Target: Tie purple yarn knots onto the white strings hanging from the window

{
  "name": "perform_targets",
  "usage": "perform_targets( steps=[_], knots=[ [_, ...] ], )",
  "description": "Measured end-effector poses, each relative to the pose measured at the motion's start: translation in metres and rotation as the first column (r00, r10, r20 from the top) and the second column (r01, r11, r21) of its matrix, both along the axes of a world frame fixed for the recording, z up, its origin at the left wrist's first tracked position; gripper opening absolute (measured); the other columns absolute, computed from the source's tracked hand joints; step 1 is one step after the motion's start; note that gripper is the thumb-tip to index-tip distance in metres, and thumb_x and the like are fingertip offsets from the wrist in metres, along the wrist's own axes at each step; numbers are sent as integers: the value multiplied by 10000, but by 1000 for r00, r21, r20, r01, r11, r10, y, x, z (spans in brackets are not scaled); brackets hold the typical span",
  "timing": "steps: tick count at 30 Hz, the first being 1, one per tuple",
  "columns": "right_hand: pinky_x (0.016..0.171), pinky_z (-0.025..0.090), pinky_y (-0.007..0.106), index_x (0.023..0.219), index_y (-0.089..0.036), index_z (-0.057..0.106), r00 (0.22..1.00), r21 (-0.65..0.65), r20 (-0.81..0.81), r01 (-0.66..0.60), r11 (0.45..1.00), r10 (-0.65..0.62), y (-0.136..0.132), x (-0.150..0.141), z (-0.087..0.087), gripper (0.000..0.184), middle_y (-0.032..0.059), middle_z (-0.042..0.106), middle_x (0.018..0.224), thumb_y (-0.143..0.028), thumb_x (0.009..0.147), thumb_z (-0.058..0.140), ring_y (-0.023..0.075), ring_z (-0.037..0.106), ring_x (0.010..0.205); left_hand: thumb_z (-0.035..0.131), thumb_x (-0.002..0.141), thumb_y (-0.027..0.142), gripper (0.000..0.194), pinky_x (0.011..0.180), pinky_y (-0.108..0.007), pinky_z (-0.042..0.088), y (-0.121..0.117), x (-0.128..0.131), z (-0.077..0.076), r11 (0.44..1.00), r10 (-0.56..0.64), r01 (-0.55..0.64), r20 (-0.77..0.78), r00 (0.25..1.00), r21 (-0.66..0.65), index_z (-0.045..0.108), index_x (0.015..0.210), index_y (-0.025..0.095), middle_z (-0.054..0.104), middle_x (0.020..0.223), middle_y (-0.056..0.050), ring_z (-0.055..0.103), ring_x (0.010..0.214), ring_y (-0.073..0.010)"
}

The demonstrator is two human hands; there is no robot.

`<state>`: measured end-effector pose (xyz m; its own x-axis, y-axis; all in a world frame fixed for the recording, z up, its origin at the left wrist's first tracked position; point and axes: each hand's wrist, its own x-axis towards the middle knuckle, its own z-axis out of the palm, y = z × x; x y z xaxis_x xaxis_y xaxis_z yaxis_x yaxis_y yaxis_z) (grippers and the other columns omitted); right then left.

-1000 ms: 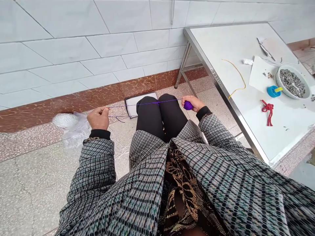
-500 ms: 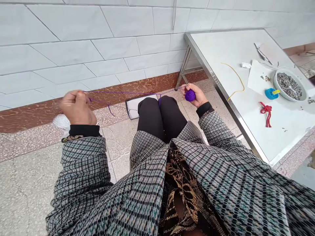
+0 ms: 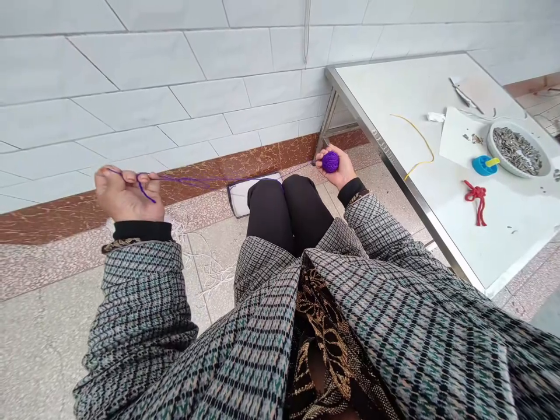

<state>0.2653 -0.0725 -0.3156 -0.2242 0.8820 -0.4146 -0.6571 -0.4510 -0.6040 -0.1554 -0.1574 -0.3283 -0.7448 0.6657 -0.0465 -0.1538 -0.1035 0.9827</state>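
Note:
My left hand (image 3: pixel 129 193) is raised at the left, palm toward me, with fingers curled around purple yarn (image 3: pixel 181 179). A short loose end of the yarn hangs over its palm. From there strands stretch across in front of my knees to my right hand (image 3: pixel 343 166). In that hand sits a small purple ball of yarn (image 3: pixel 331 161), held by the fingers and palm beside the table's near leg.
To the right, a white table (image 3: pixel 441 204) with a metal edge carries a yellow cord (image 3: pixel 422 137), a red knotted cord (image 3: pixel 475 201), a blue container (image 3: pixel 484 166) and a bowl of small metallic pieces (image 3: pixel 518 151). White string (image 3: pixel 214 271) lies tangled on the floor. A dark-rimmed tray (image 3: pixel 238 201) is beyond my knees.
My left hand has turned so its palm faces me, and the yarn's loose end now lies over it. My right hand has rotated, showing more of the ball.

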Motion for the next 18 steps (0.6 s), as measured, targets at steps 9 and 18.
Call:
perform_targets(
  steps=[9,18],
  knots=[
    [515,447,199,803,-208,375,973,-84,27,232,969,-230,1,24,-4,345,-45,528,629,-276,1062,594,89,560,575,515,920,230,316,669,-192,418,-31,10,-15,986,85,-70,96,992,-153,220,810,211,231,662,59,294,558,-91],
    [524,465,192,784,-215,343,968,69,70,235,969,-240,4,26,-21,423,-57,516,622,-276,953,727,78,558,575,506,926,224,306,639,-179,402,-55,10,-16,974,161,-146,70,985,-175,222,813,208,232,658,54,290,559,-92]
  ],
)
